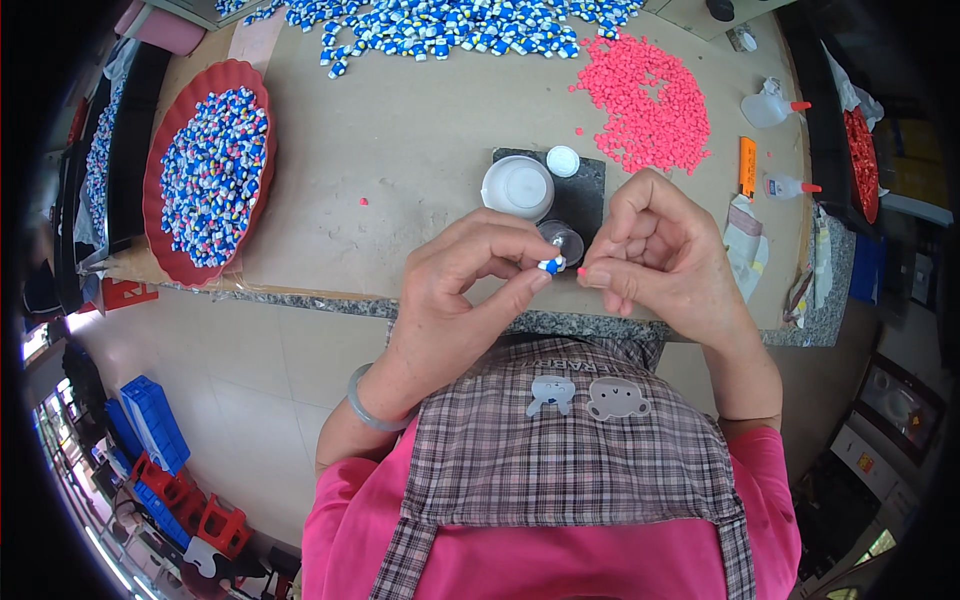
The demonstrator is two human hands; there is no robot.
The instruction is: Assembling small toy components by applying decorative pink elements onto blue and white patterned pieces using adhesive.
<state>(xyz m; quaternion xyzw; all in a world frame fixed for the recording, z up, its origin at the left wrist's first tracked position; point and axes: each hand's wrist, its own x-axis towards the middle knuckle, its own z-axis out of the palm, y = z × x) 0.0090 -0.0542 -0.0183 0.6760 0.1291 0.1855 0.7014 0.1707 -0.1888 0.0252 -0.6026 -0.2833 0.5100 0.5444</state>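
Observation:
Between the thumb and forefinger of my left hand (465,290) is a small blue and white molded piece (551,266). My right hand (655,255) pinches a tiny pink piece (582,271) at its fingertips, a short gap to the right of the blue and white one. Just beyond both hands lies a dark square slab (580,190). It carries a white bowl (517,188), a small round white lid or dish (563,160) and a small clear cup (565,240), partly hidden by my left fingers.
A red scalloped tray (152,190) full of blue and white pieces stands at the left. Blue and white pieces (440,25) spread along the back; pink pieces (640,100) lie back right. Red-tipped bottles (768,110) and an orange box (747,165) sit at the right.

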